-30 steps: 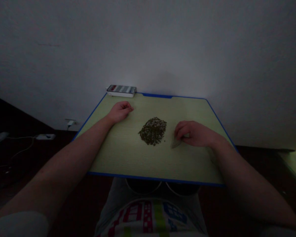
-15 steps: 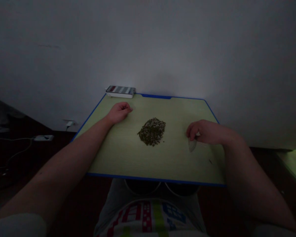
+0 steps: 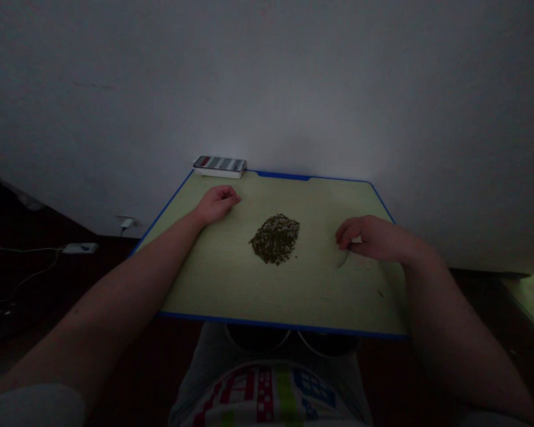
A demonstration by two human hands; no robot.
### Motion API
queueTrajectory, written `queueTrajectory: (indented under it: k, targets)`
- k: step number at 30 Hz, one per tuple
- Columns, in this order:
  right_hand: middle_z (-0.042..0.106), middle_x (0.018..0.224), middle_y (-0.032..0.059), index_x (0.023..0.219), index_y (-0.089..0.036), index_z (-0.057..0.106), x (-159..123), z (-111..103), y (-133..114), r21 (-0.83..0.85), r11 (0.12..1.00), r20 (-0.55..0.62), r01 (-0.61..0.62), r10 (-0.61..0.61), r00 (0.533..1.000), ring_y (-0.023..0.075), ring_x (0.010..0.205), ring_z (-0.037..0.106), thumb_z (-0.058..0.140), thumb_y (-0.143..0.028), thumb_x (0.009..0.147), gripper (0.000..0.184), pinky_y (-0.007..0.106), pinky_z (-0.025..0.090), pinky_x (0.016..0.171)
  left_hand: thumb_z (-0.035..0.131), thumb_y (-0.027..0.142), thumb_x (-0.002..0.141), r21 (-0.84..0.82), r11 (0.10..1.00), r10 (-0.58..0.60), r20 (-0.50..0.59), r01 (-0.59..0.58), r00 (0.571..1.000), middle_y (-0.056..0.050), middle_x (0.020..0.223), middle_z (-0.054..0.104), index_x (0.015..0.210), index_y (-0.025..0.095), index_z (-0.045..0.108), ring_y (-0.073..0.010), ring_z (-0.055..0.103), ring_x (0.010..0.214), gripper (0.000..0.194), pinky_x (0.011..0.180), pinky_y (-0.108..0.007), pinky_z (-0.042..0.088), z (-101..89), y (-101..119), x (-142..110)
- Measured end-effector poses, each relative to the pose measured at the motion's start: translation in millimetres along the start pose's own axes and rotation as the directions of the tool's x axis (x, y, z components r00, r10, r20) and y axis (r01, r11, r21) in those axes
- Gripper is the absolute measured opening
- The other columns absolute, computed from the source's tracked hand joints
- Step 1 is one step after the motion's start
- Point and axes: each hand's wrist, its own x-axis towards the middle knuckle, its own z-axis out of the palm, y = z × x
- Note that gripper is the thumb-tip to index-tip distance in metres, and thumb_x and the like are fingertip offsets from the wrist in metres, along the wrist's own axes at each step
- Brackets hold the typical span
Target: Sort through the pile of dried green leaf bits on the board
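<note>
The right hand (image 3: 360, 238) has its fingers clamped on a thin translucent piece (image 3: 343, 259) — right of the pile of small grains (image 3: 275, 239) midway across the tabletop (image 3: 249, 290). The left hand (image 3: 217, 203) rests beyond the pile's left side — fingers curled together.

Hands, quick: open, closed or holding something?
Left hand: loosely curled; whether it holds anything cannot be told.
Right hand: closed on a see-through piece.

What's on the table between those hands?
A pile of small greenish-brown grains lies between the left hand and right hand, in the head view.
</note>
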Motion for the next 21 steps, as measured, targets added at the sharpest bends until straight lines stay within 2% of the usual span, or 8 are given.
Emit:
queueTrajectory:
  k: [3, 6, 10, 17, 21]
  targets:
    - [0.067, 0.087, 0.0043, 0.084, -0.020, 0.070, 11.4, 10.1, -11.0, -0.013, 0.995, -0.093, 0.101, -0.101, 0.990, 0.0169, 0.083, 0.060, 0.052, -0.014, 0.078, 0.020, 0.029, 0.045, 0.078, 0.058, 0.037, 0.068, 0.030, 1.000, 0.002, -0.002, -0.002, 1.000, 0.007, 0.045, 0.039, 0.064, 0.017, 0.049, -0.0064, 0.035, 0.041, 0.022, 0.043, -0.022, 0.026, -0.7, -1.7, 1.3]
    - [0.066, 0.087, 0.0051, 0.089, -0.020, 0.069, 20.8, 18.5, -21.9, -0.039, 0.987, -0.101, 0.159, -0.162, 0.982, 0.0170, 0.084, 0.059, 0.049, -0.013, 0.081, 0.023, 0.029, 0.044, 0.078, 0.058, 0.037, 0.068, 0.036, 0.999, 0.005, -0.004, -0.005, 1.000, 0.007, 0.045, 0.039, 0.064, 0.017, 0.049, -0.0065, 0.035, 0.041, 0.022, 0.044, -0.022, 0.026, -1.0, -3.6, 2.5]
    - [0.066, 0.088, 0.0064, 0.089, -0.019, 0.069, 25.8, 22.7, -26.2, -0.096, 0.988, -0.148, 0.123, -0.136, 0.980, 0.0184, 0.084, 0.059, 0.048, -0.013, 0.083, 0.023, 0.031, 0.044, 0.077, 0.058, 0.036, 0.068, 0.033, 0.999, 0.014, -0.004, -0.014, 1.000, 0.007, 0.044, 0.039, 0.064, 0.017, 0.049, -0.0064, 0.034, 0.042, 0.021, 0.044, -0.021, 0.026, -0.7, -4.3, 2.9]
    - [0.066, 0.089, 0.0069, 0.092, -0.019, 0.069, 31.5, 29.5, -18.9, -0.141, 0.989, -0.225, 0.040, -0.072, 0.972, 0.0192, 0.086, 0.059, 0.047, -0.015, 0.083, 0.024, 0.031, 0.044, 0.078, 0.059, 0.036, 0.068, 0.012, 1.000, -0.012, -0.004, 0.012, 1.000, 0.007, 0.044, 0.039, 0.064, 0.018, 0.049, -0.0064, 0.034, 0.041, 0.021, 0.044, -0.022, 0.025, 0.0, -1.4, 1.1]
    - [0.067, 0.089, 0.0068, 0.093, -0.019, 0.069, 35.6, 35.5, -18.9, -0.136, 0.990, -0.239, 0.045, -0.077, 0.968, 0.0193, 0.087, 0.059, 0.047, -0.013, 0.083, 0.025, 0.031, 0.044, 0.078, 0.058, 0.035, 0.068, 0.010, 1.000, -0.008, 0.004, 0.008, 1.000, 0.007, 0.044, 0.039, 0.064, 0.017, 0.049, -0.0064, 0.034, 0.040, 0.020, 0.043, -0.022, 0.024, 0.4, -0.6, 1.3]
